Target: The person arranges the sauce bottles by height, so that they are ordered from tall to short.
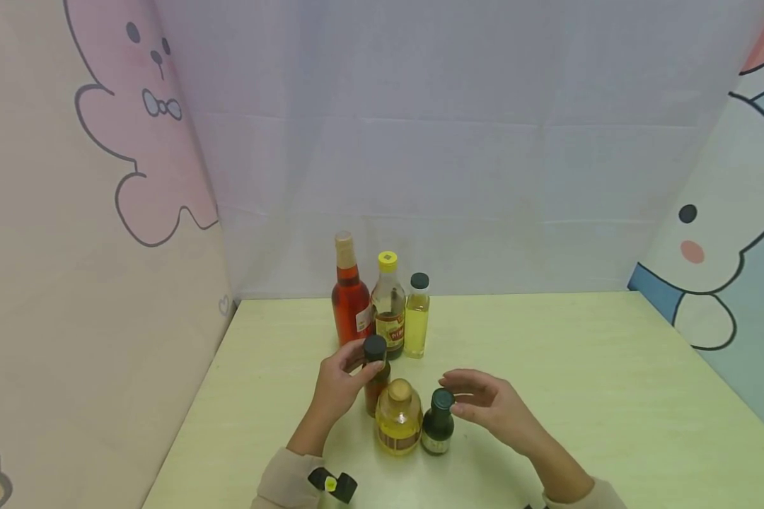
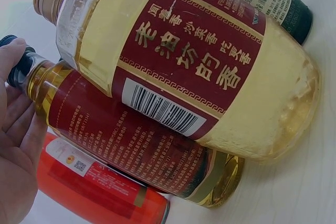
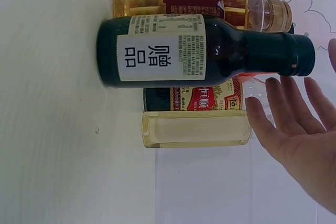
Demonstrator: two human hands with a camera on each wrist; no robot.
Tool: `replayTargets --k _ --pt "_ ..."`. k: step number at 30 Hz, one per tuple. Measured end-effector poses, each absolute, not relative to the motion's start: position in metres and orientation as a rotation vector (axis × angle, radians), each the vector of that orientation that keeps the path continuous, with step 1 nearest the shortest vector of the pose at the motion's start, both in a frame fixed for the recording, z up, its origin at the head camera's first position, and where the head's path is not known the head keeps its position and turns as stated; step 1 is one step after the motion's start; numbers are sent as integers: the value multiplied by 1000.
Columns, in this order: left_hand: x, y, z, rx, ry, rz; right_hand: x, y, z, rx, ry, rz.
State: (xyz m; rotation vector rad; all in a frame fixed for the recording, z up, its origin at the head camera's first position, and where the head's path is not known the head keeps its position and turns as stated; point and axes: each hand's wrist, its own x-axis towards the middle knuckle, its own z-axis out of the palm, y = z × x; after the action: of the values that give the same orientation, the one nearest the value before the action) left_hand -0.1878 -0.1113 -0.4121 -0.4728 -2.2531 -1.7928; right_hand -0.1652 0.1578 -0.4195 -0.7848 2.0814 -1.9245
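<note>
Three bottles (image 1: 388, 304) in a back row on the table (image 1: 579, 375), three more bottles (image 1: 400, 417) clustered just before them.

On the dark green bottle (image 3: 205, 51) we read two large characters, 赠品, printed black on its white label; the fine print beside them is too small for us to make out. Just beside that bottle, the squat yellow oil bottle (image 2: 184, 61) carries a red label with gold characters 老油坊的香 above a barcode. Behind the dark green bottle, a red and gold label on the yellow-capped bottle (image 3: 205, 99) shows characters we cannot read with certainty.
</note>
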Motion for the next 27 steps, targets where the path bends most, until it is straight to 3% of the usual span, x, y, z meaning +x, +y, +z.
replayTargets --k 27 --pt "-187 -111 -410 -494 -2234 -1805 -167 153 -425 -698 2084 -1814"
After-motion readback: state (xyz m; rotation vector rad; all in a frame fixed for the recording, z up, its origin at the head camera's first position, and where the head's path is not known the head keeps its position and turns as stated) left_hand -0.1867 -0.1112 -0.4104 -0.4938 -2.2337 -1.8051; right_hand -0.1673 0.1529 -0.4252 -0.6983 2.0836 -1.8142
